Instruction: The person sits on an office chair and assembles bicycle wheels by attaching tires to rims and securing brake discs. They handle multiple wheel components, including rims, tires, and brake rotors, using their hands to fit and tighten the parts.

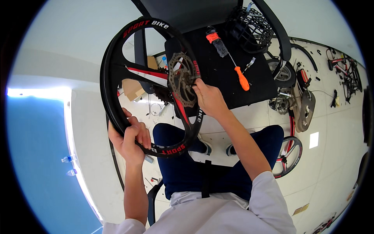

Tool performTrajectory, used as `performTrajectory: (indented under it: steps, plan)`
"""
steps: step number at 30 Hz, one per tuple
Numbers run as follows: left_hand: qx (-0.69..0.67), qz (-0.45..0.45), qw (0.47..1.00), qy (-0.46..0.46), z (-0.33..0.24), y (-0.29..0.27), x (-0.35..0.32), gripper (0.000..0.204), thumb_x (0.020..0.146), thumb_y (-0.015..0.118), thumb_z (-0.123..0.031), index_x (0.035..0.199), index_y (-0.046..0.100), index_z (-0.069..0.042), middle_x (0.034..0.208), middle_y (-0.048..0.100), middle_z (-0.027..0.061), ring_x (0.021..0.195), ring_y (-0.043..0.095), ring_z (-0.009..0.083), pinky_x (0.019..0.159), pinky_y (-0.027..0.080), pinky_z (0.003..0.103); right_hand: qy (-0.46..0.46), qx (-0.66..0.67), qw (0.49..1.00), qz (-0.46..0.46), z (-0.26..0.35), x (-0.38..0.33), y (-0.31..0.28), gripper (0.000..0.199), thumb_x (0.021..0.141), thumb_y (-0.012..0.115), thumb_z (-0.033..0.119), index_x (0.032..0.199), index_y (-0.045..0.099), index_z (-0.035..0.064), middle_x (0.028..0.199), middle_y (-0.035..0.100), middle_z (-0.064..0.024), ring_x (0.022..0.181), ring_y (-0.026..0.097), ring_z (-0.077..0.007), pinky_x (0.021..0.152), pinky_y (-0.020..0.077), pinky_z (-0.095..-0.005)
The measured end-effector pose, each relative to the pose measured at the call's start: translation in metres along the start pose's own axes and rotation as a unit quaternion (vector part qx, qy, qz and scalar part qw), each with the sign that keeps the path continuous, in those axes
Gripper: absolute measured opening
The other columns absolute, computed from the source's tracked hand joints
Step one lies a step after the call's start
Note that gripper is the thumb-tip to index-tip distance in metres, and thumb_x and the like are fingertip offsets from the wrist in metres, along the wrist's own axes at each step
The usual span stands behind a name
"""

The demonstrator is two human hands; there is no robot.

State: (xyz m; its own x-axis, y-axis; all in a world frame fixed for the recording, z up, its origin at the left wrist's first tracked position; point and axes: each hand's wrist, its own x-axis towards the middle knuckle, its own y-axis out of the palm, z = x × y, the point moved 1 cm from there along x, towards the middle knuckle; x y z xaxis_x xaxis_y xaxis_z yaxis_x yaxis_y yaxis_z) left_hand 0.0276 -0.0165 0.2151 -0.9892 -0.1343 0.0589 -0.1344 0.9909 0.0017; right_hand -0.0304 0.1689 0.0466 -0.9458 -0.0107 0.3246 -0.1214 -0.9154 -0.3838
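Note:
A black bicycle wheel (149,75) with red and white accents on its broad spokes stands tilted in front of me, over my left knee. My left hand (132,137) wraps its fingers round the lower left of the rim. On the wheel's right face is a metal brake disc (175,82) with many holes. My right hand (210,98) is beside the disc, thumb and fingers pinched together at the hub's centre. Whatever sits between those fingertips is hidden or too small to name.
Ahead is a black chair (218,87) bearing an orange-handled screwdriver (242,78), a plastic-wrapped orange and black tool (216,42) and a black wire basket (253,35). A cardboard box (133,89), a smaller wheel (290,158) and a bicycle frame (343,69) are on the floor.

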Motion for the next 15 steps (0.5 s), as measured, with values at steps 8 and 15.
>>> performTrajectory:
  steps: [8,15]
  plan:
    - [-0.032,-0.025,0.999,-0.008,-0.002,0.005,0.0,0.025,0.074,0.041,0.005,0.099,0.043,0.004,0.054,0.036,0.0041,0.035,0.033,0.0103,0.031,0.031,0.025,0.068,0.074,0.995,0.007,-0.008,0.0,0.001,0.02,0.1,0.044,0.02,0.098,0.053,0.0015,0.068,0.056,-0.0213,0.069,0.059,-0.0422,0.06,0.0445,-0.0453]
    - [-0.042,-0.022,0.999,-0.011,-0.001,0.001,-0.002,0.024,0.075,0.04,0.006,0.099,0.043,0.004,0.054,0.036,0.0038,0.035,0.032,0.0102,0.031,0.031,0.025,0.075,0.051,0.993,-0.073,-0.007,-0.013,0.014,0.03,0.1,0.044,0.025,0.09,0.054,-0.001,0.072,0.059,-0.0253,0.072,0.058,-0.0464,0.063,0.0439,-0.0503]
